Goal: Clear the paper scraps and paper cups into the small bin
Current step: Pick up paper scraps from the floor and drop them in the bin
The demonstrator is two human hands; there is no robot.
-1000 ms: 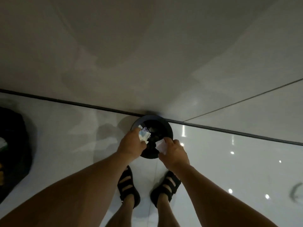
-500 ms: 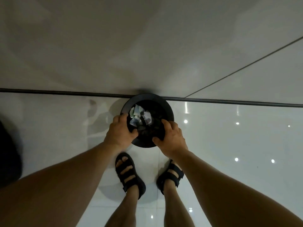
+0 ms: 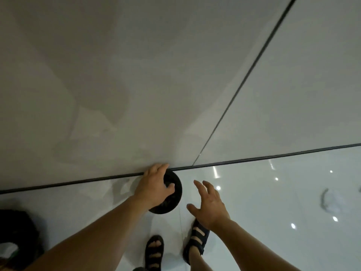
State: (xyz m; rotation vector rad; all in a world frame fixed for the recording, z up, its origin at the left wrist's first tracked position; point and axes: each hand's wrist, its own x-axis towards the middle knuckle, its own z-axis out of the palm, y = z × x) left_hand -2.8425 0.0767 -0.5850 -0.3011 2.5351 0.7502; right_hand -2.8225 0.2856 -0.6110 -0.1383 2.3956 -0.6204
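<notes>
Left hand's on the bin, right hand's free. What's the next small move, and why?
Probably release the left hand from the small bin and draw it back. The bin stands on the floor against the wall, the thumb hooks inside its rim, and the right hand hangs open and empty beside it. Neither hand holds paper, so nothing seems left to drop.

The floor (image 3: pixel 273 202) is presenting a smooth, high-gloss tile finish and is mirroring point lights from 3 to 4 o'clock. The wall (image 3: pixel 136 65), at 12 o'clock, is showing a smooth, matt, pale surface. The small bin (image 3: pixel 178 192), near centre, is appearing as dark matt plastic. The sandals (image 3: pixel 154 253), at 6 o'clock, are showing dark matt straps; their material is not discernible.
</notes>
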